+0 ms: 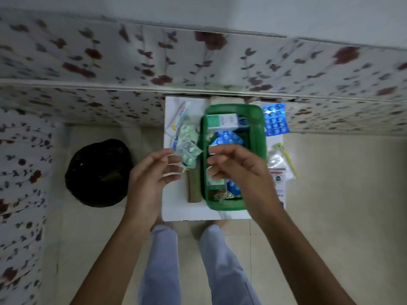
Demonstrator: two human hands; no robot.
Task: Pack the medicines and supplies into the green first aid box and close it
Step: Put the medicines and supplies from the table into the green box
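Holding: left hand (152, 172), fingertips pinching a pale green pill strip (187, 150) just left of the box
Right hand (237, 168): over the box, fingers curled loosely; cannot tell if the grip has anything in it
Box: green first aid box (256, 142), lid off, centre of the frame on a white worktop (187, 213)
Inside: white-and-green carton (222, 122) at the far end, blue pill strips (229, 137) below it, more packets at the near end
Outside, upper right: blue pill sheet (275, 119)
Outside, right: clear bag (277, 164)
Outside, left: brown roll (193, 188) touching the box wall
Floor, left: black bag (99, 172)
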